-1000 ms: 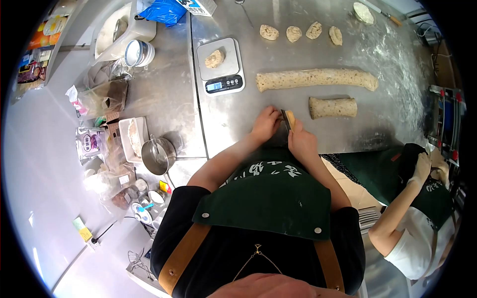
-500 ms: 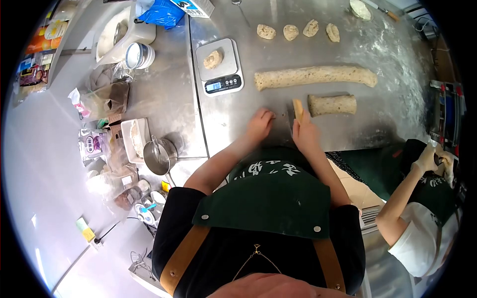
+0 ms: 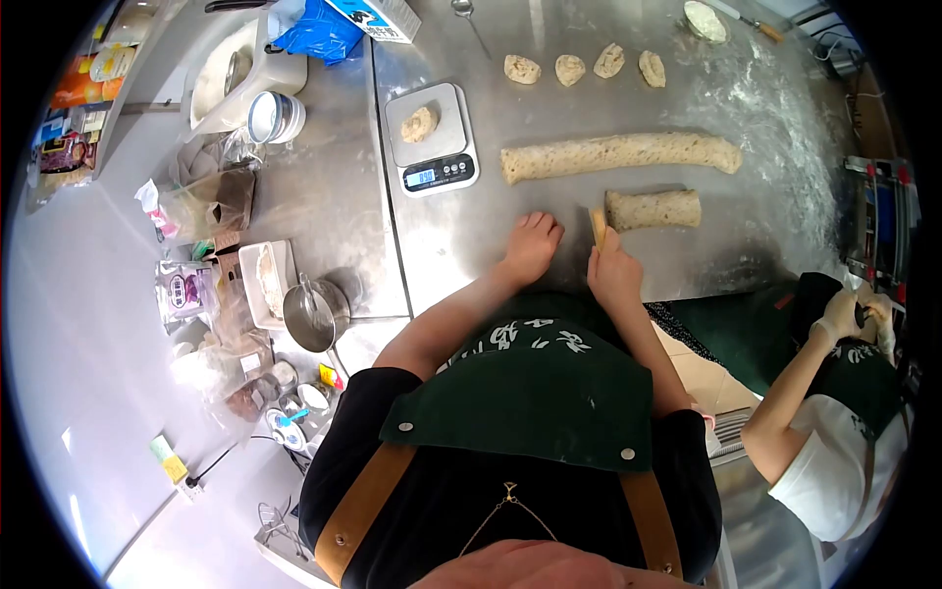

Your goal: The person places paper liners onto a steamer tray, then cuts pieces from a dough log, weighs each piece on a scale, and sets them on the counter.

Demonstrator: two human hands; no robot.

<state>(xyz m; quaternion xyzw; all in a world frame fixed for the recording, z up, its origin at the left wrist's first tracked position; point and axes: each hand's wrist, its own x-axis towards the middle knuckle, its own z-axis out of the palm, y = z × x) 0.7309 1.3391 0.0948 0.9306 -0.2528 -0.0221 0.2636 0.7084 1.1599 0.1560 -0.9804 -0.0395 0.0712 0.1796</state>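
Observation:
My right hand (image 3: 615,269) is wrapped round the wooden-handled scraper (image 3: 599,226), just left of a short dough log (image 3: 653,209). To its left my left hand (image 3: 534,242) rests at the steel table with its fingers curled; whether anything is under them is hidden. A longer dough log (image 3: 620,155) lies beyond the short one. On the digital scale (image 3: 429,137) sits one dough piece (image 3: 419,125). Several cut dough pieces (image 3: 569,70) are spread in a row near the far side.
A metal pot (image 3: 316,314), a white tub (image 3: 276,117) and a flour bin (image 3: 228,77) stand at the left. A co-worker's gloved hands (image 3: 852,316) are at the right. A spoon (image 3: 465,10) and a bowl (image 3: 706,22) are at the far side.
My left hand has moved right, nearer to the scraper. My right hand and the scraper have shifted slightly right and towards me.

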